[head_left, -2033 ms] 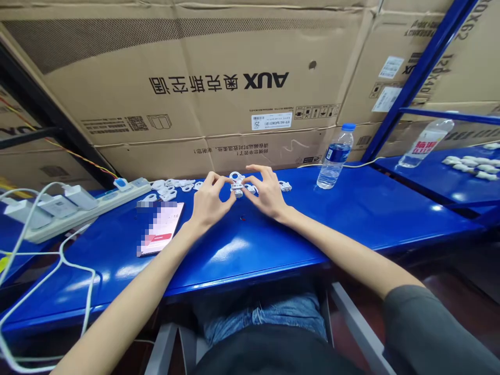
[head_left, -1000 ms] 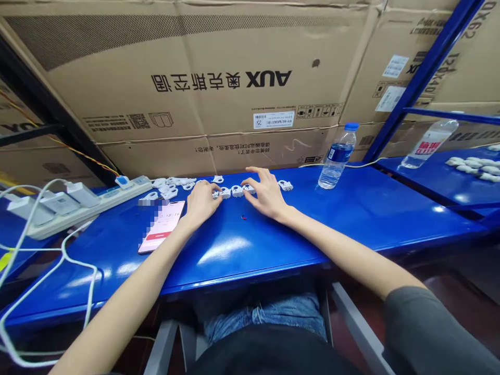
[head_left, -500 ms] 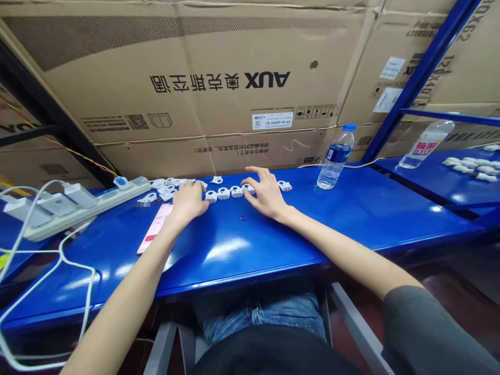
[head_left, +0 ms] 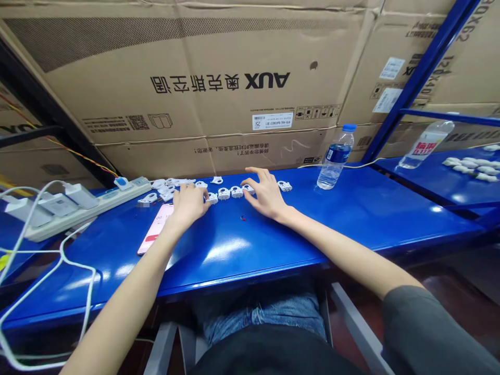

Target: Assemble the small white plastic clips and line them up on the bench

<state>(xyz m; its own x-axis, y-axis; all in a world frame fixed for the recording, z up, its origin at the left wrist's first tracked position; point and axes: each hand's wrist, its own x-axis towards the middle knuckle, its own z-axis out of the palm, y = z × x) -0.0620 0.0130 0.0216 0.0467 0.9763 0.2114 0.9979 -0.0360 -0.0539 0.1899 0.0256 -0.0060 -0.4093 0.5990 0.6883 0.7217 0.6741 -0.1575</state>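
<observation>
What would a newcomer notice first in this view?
Huge cardboard boxes printed AUX fill the wall behind a glossy blue table. Near the table's back, the left hand and right hand rest at either end of a short row of small white plastic parts. A water bottle stands upright further right.

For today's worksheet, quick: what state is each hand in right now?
Left hand: open, palm down, fingertips at the left end of a row of clips.
Right hand: open, fingers spread, touching its right end.
</observation>
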